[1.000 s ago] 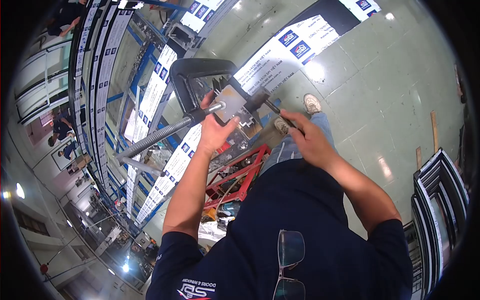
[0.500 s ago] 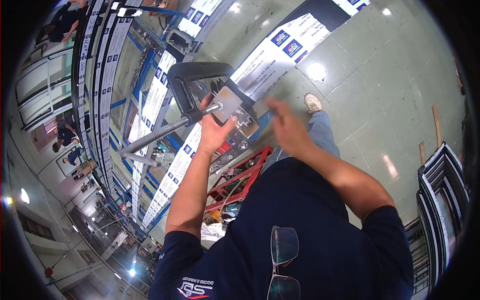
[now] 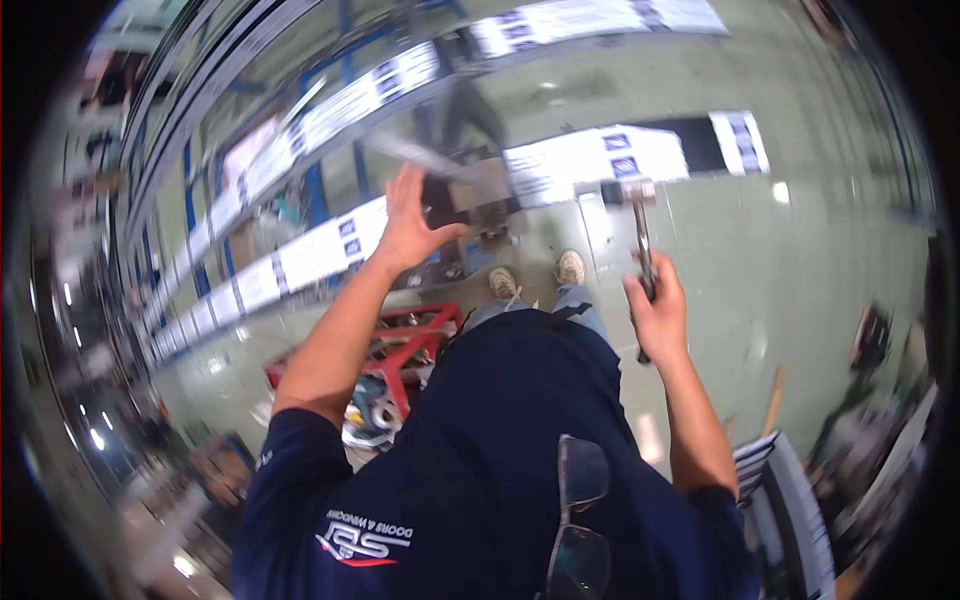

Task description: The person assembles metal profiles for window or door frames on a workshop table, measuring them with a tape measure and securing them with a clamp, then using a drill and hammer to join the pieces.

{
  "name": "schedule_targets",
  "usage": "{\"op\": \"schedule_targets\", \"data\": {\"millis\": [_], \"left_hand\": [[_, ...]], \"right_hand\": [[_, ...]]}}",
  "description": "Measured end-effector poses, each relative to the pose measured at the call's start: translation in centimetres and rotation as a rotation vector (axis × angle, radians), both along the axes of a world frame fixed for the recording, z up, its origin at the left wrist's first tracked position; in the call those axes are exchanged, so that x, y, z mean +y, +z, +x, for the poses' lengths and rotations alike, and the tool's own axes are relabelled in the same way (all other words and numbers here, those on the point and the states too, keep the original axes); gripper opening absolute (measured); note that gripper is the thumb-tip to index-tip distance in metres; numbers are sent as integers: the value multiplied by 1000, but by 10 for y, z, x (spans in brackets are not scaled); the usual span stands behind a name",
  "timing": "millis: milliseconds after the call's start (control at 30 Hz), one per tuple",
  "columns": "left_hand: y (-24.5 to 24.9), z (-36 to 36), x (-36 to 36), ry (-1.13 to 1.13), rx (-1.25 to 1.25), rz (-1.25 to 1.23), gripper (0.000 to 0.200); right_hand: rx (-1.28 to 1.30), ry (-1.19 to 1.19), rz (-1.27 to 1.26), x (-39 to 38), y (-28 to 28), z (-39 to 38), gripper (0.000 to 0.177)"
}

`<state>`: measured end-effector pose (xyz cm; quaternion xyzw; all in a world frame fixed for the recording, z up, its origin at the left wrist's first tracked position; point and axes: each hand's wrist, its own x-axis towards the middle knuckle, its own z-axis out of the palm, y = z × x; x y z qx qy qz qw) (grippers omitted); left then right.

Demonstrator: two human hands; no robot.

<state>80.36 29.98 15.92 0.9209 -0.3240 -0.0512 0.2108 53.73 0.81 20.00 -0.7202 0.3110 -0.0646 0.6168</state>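
Observation:
My right hand [image 3: 660, 310] is wrapped around the dark handle of a hammer [image 3: 641, 232], its head raised and overlapping the edge of a long film-wrapped profile [image 3: 565, 165]. Fingers spread, my left hand [image 3: 405, 228] is at the near side of the joint, thumb pointing toward a metal plate [image 3: 483, 188]. Beyond that plate, a dark C-clamp [image 3: 470, 115] shows smeared by motion. Another length of wrapped profile [image 3: 300, 262] runs from the joint to the lower left.
A red tool rack [image 3: 408, 345] with tools stands on the floor by my left side. Blue stand frames [image 3: 313, 180] carry more wrapped profiles across the left. Stacked frames [image 3: 790, 500] are at the lower right. My shoes [image 3: 570, 267] are just below the profile.
The right hand has moved right and now holds a hammer. My left hand has come off the plate and clamp, its fingers opened. The view has turned and shifted.

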Motion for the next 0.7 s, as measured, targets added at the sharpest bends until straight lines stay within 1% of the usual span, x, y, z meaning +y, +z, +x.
{"op": "schedule_targets", "data": {"millis": [33,67,133,167,200,233,267,300,333,400,433,467,533,567,600,633,667,700], "left_hand": [[12,-11,3,14,-83,-58,87],[24,-20,8,42,-176,-97,80],[9,-46,44,194,-132,-278,55],[7,-69,59,250,-168,-244,44],[4,-92,74,296,-196,-212,34],[-2,-118,93,394,-214,-193,34],[-10,-144,108,428,-99,-58,26],[-18,-169,123,446,30,62,19],[-21,-195,138,508,32,58,19],[-27,-242,168,739,90,-185,14],[-35,-262,188,782,84,-197,14],[-46,-283,211,881,-46,-226,13],[-57,-319,254,1043,-260,-263,14],[-61,-332,279,1105,-344,-272,17],[-57,-347,297,1301,-242,-163,19],[-55,-358,314,1410,-189,-73,25],[-54,-364,331,1512,-136,18,31],[-51,-363,350,1531,-146,3,31]], "right_hand": [[-37,116,-107,-3,7,-6,25],[0,240,-107,-5,13,-11,22],[74,481,-62,-3,19,-10,20],[126,582,-25,2,21,-2,19],[111,701,-21,12,23,16,19],[135,823,-84,26,28,31,20],[157,931,-153,40,32,44,21],[165,1012,-164,58,32,59,25],[161,1074,-173,79,40,76,25],[207,1277,-213,126,60,111,25],[181,1355,-238,151,61,123,26],[182,1394,-252,181,58,133,26],[20,1536,-164,244,52,145,29],[70,1605,-182,279,47,150,29],[121,1670,-202,314,37,154,30],[175,1703,-120,348,15,156,32],[231,1720,-112,383,0,154,32],[287,1736,-105,417,-15,153,33]]}}
